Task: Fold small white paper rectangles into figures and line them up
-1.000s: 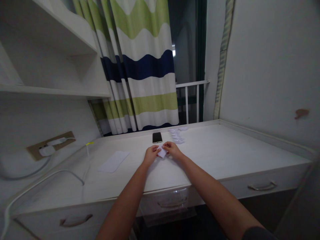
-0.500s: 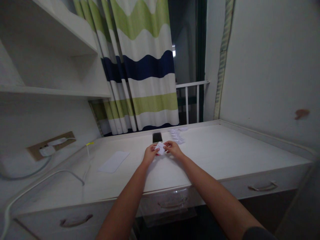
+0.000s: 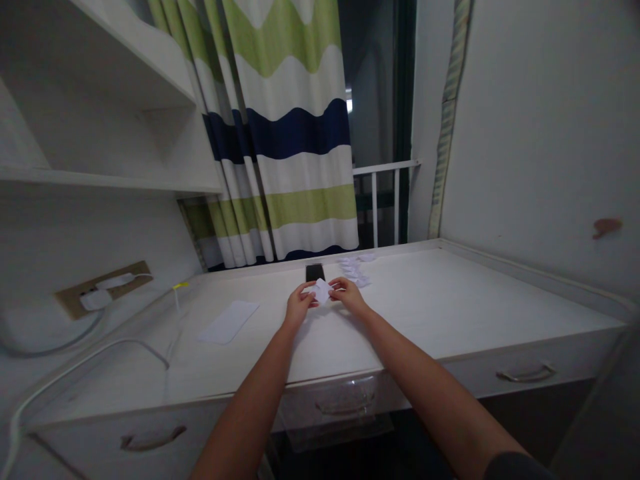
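Note:
Both hands meet over the middle of a white desk. My left hand and my right hand pinch a small piece of white paper between their fingertips, held a little above the desk top. Just behind the paper lies a dark phone, partly hidden by it. Several small folded white papers lie in a cluster to the right of the phone.
A flat white sheet lies on the desk to the left. White cables run from a wall socket at the left. A striped curtain hangs behind the desk; shelves are upper left, drawers with handles below.
Both hands have lifted the small paper slightly and moved it a little further from me, so it now covers the near end of the phone.

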Demonstrator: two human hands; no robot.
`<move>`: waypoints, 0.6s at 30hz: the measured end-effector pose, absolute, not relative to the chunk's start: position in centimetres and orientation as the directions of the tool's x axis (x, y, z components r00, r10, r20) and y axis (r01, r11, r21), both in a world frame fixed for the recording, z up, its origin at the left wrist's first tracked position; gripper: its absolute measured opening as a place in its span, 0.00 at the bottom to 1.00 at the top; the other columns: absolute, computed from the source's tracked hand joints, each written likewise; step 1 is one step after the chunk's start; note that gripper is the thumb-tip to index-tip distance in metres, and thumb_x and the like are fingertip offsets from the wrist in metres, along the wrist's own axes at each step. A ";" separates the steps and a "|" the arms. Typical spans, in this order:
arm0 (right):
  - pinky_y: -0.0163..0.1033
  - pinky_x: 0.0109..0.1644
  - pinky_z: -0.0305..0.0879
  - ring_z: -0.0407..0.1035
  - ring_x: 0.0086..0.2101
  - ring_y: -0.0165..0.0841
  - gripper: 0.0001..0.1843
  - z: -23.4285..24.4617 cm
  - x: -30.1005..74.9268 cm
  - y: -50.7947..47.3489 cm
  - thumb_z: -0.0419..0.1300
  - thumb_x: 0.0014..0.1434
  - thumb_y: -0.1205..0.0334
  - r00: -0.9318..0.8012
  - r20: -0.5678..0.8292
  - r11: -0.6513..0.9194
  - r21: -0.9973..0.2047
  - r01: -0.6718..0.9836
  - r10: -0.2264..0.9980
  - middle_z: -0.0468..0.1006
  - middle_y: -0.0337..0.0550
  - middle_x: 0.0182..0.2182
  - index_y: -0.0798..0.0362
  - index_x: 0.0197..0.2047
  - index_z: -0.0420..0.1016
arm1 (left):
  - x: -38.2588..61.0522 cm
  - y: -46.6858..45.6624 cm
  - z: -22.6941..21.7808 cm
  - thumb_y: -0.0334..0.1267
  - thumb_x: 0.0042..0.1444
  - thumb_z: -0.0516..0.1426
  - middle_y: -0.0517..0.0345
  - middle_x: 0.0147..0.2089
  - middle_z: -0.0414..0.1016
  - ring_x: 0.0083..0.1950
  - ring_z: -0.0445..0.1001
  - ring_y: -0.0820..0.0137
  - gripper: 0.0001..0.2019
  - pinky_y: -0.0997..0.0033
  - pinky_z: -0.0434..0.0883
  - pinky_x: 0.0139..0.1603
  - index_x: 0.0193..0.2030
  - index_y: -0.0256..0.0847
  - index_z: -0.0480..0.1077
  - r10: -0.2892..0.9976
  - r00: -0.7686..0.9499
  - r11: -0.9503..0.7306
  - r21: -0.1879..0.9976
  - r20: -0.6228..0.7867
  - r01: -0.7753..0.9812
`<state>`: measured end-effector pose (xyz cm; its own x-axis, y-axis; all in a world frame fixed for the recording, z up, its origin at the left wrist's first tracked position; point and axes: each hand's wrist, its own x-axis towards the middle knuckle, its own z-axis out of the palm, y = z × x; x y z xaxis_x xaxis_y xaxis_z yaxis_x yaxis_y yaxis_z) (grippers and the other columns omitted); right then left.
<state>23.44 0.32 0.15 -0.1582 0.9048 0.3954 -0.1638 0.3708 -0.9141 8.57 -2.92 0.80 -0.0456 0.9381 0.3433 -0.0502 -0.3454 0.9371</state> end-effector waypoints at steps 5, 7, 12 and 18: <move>0.34 0.26 0.64 0.65 0.20 0.25 0.11 0.3 23.4 0.4 0.60 0.33 0.67 -0.133 0.352 0.323 -0.925 -0.199 0.927 0.68 0.33 0.19 0.54 0.26 0.66 | 8.7 -3.2 1.0 0.36 0.40 0.59 0.57 0.27 0.74 0.27 0.72 0.73 0.22 0.73 0.71 0.29 0.46 0.35 0.67 0.940 -0.038 -0.341 0.938 0.340 -0.054; 0.33 0.25 0.64 0.64 0.20 0.25 0.10 0.4 23.4 0.4 0.60 0.33 0.67 -0.123 0.328 0.299 -0.932 -0.207 0.937 0.67 0.32 0.19 0.55 0.24 0.66 | 8.7 -3.2 1.0 0.36 0.40 0.59 0.57 0.27 0.73 0.27 0.72 0.74 0.23 0.74 0.71 0.29 0.46 0.35 0.67 0.941 -0.034 -0.340 0.939 0.338 -0.060; 0.33 0.23 0.62 0.64 0.19 0.25 0.10 0.7 23.4 0.2 0.61 0.33 0.67 -0.097 0.282 0.260 -0.946 -0.193 0.955 0.66 0.32 0.17 0.55 0.23 0.66 | 8.9 -2.8 0.8 0.38 0.39 0.60 0.58 0.27 0.73 0.26 0.70 0.75 0.23 0.74 0.72 0.28 0.45 0.35 0.69 0.936 -0.042 -0.351 0.934 0.349 -0.068; 0.32 0.24 0.62 0.64 0.20 0.25 0.08 1.2 23.7 -0.4 0.60 0.33 0.68 -0.090 0.271 0.246 -0.944 -0.219 0.958 0.66 0.32 0.17 0.55 0.22 0.67 | 8.9 -2.9 0.9 0.39 0.39 0.61 0.58 0.26 0.72 0.27 0.70 0.75 0.24 0.73 0.72 0.30 0.46 0.35 0.69 0.935 -0.016 -0.354 0.931 0.354 -0.086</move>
